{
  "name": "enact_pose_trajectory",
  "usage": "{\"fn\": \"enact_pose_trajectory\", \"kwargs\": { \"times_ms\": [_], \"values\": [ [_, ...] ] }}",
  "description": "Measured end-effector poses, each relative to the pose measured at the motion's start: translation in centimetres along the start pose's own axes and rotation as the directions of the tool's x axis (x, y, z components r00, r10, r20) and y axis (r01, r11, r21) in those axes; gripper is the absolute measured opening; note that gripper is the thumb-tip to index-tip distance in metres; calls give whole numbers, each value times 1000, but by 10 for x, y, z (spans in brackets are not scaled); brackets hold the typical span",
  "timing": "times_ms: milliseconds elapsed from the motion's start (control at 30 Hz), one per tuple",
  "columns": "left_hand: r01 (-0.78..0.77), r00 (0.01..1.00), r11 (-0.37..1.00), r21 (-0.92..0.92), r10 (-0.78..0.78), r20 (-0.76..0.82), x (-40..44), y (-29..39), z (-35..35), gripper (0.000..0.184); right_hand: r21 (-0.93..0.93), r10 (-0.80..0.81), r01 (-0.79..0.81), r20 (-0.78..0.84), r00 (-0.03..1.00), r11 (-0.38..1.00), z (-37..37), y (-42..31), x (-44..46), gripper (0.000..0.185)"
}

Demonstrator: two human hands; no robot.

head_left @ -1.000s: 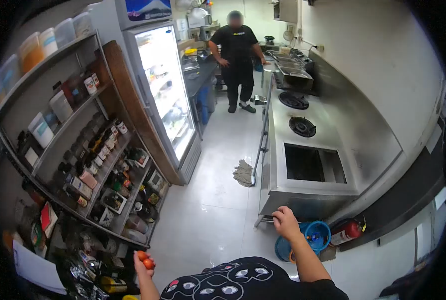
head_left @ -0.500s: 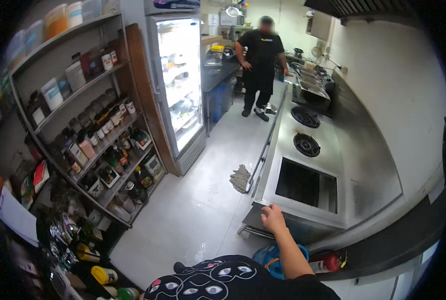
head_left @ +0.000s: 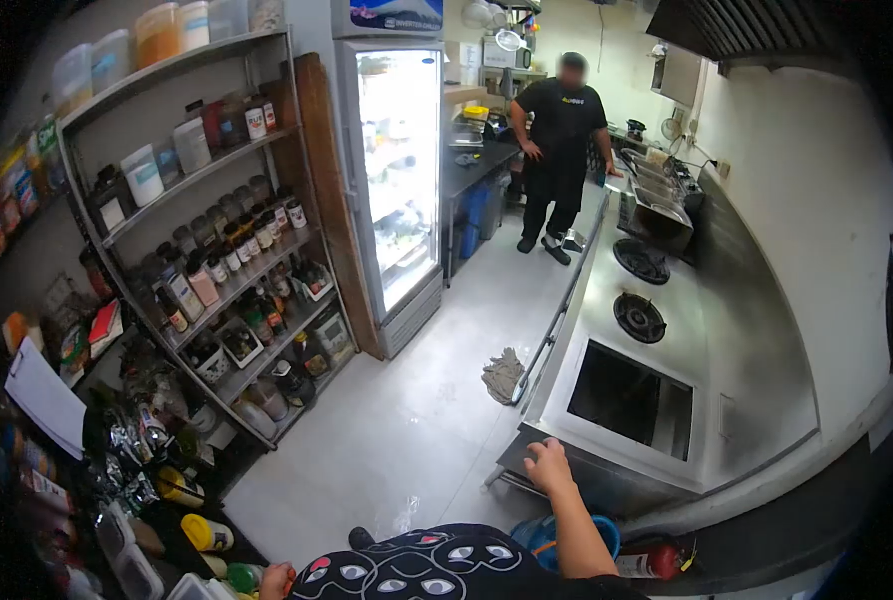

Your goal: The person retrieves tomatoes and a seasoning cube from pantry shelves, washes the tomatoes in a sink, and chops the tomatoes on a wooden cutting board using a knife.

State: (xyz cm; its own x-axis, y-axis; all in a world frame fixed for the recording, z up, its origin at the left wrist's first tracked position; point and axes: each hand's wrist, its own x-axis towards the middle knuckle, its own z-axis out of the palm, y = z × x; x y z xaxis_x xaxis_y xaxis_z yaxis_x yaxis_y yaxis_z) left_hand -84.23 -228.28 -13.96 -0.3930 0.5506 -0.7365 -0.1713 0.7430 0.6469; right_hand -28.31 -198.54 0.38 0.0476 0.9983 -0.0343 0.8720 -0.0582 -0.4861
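My right hand point(head_left: 549, 466) hangs in front of my body, beside the near corner of the steel stove counter point(head_left: 537, 400). Its fingers are loosely bent and a little apart, and nothing shows between them. Whether it touches the counter edge I cannot tell. At the bottom edge of the view, part of my left hand point(head_left: 277, 580) appears beside my black shirt point(head_left: 437, 560). The frame cuts it off, so its grip is unclear. A jar with a green lid point(head_left: 245, 576) is close to it.
A mop point(head_left: 505, 375) leans along the counter, its head on the wet-looking floor point(head_left: 407, 440). Shelves point(head_left: 232, 300) of jars and a lit glass-door fridge point(head_left: 397, 180) line the left. A person point(head_left: 565, 150) stands farther down the aisle. A fire extinguisher point(head_left: 657, 562) and blue container point(head_left: 602, 540) are low right.
The view has shifted, so shelves, fridge and stove sit farther right and mostly lower. My left hand has come into view at the bottom. My right hand stays near the counter corner.
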Motion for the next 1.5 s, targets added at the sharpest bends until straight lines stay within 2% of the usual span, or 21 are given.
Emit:
{"fn": "enact_pose_trajectory", "kwargs": {
  "times_ms": [300,433,467,500,533,567,600,633,700,767,800,900,933,967,1033,1067,1167,1200,1300,1400,1500],
  "values": [
    [255,966,967,-4,-255,-36,61,-24,-11,33,29,74,-74,22,997,997,-4,13,-25,31],
    [335,935,939,-73,-341,-98,77,11,1,26,94,30,-34,44,999,995,2,12,-22,30],
    [179,983,972,-155,-184,-22,92,21,17,24,120,-9,0,71,997,993,7,10,-19,29],
    [23,1000,965,-263,-20,16,100,26,25,22,272,-3,-29,117,993,962,15,7,-15,29],
    [21,998,946,-324,-2,59,48,87,54,21,410,-19,-59,183,983,910,26,3,-9,29],
    [32,986,932,-362,29,163,48,112,73,22,528,-51,-100,263,963,843,41,-10,1,28],
    [-42,938,952,-304,143,317,57,128,89,20,576,-96,-61,239,966,815,42,-33,4,27],
    [-143,945,969,-200,194,264,29,168,115,20,692,-59,-302,446,893,656,30,-65,-1,37],
    [-224,897,938,-264,304,320,26,208,158,23,773,-170,-432,557,813,464,35,-106,-1,54],
    [-340,837,921,-187,388,385,-17,263,185,23,751,-230,-514,633,739,415,56,-138,1,62],
    [-356,852,923,-147,385,353,-49,285,196,25,739,-250,-554,661,708,384,63,-152,0,65],
    [-520,728,810,-272,587,354,-59,302,221,32,658,-430,-740,713,554,139,67,-204,-13,75],
    [-588,720,774,-236,633,283,-64,304,227,33,590,-485,-807,716,502,36,70,-219,-17,65],
    [-650,705,736,-189,677,212,-62,304,230,35,580,-531,-814,688,494,-6,74,-234,-19,64],
    [-859,489,476,188,872,29,-33,290,234,40,547,-610,-832,628,483,-94,87,-259,-20,63],
    [-827,546,517,220,833,94,-25,287,229,47,465,-557,-850,649,518,-249,125,-258,-2,60],
    [-712,593,526,466,805,-1,-47,301,191,62,507,-753,-851,506,421,-135,144,-300,2,59],
    [-663,606,527,532,795,-33,-52,305,178,68,494,-710,-857,552,437,-143,131,-328,-7,57],
    [-619,507,351,703,862,15,-48,317,125,57,439,-695,-897,630,347,-49,156,-364,8,62],
    [-636,535,390,666,845,16,-36,328,83,58,354,-569,-935,769,292,-1,172,-407,19,62],
    [-675,332,329,660,935,-126,19,331,36,52,452,-431,-883,827,361,128,195,-414,51,57]
  ]
}}
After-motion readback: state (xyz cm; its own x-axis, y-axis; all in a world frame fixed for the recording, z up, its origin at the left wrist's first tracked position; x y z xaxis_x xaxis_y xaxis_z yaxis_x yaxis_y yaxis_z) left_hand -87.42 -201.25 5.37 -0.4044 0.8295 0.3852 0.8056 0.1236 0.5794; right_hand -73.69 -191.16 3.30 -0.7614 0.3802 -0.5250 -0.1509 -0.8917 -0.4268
